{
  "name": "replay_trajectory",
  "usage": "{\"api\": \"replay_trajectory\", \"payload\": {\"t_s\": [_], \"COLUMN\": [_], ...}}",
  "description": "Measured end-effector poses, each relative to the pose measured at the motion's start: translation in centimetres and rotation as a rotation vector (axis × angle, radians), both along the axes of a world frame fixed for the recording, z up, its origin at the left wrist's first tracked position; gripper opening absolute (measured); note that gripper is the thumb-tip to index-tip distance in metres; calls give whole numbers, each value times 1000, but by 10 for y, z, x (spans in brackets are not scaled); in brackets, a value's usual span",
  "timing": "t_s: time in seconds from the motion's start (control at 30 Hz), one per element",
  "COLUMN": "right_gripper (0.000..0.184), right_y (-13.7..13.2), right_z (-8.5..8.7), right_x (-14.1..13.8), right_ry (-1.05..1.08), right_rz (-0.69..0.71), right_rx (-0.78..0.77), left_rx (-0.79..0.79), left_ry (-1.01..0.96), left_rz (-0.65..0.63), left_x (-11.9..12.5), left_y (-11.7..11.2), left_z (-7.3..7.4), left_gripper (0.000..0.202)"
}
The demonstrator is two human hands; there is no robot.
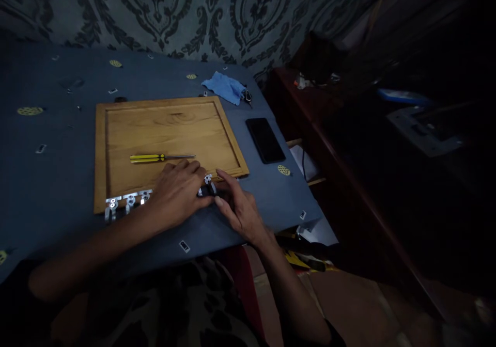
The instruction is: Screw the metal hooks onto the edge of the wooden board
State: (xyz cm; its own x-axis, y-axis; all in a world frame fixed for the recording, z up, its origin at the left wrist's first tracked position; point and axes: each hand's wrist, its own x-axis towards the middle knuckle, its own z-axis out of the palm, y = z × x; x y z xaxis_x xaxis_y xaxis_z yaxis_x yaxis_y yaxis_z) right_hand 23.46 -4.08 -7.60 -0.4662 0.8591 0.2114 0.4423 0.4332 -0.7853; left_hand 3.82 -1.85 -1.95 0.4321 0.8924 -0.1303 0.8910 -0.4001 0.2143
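Note:
A wooden tray-like board (116,130) lies on a blue-covered table (46,182). Along the board's near edge runs a metal hook rail (129,200) with several silver hooks. My left hand (176,192) lies palm down over the rail's right part, fingers curled onto it. My right hand (236,202) meets it from the right, its fingers pinched at a small dark and silver piece (208,186) at the rail's end. A yellow-handled screwdriver (158,157) lies on the board just beyond my left hand.
A black phone (265,139) lies right of the board. A blue cloth (227,87) sits at the table's far edge by the patterned wall. Small stickers and yellow discs dot the table cover. A dark wooden cabinet (333,145) stands to the right.

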Motion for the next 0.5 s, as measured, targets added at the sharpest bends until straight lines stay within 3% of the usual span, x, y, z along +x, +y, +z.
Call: {"api": "replay_trajectory", "payload": {"t_s": [0.13,0.5], "right_gripper": [58,55], "right_y": [0,2], "right_z": [-1,-2], "right_x": [0,0], "right_ry": [-8,10], "right_rz": [-1,7], "right_rx": [8,9], "left_rx": [56,27], "left_ry": [22,7], "left_rz": [16,16], "left_x": [5,6], "left_y": [-2,-1], "left_z": [0,3], "left_gripper": [39,37]}}
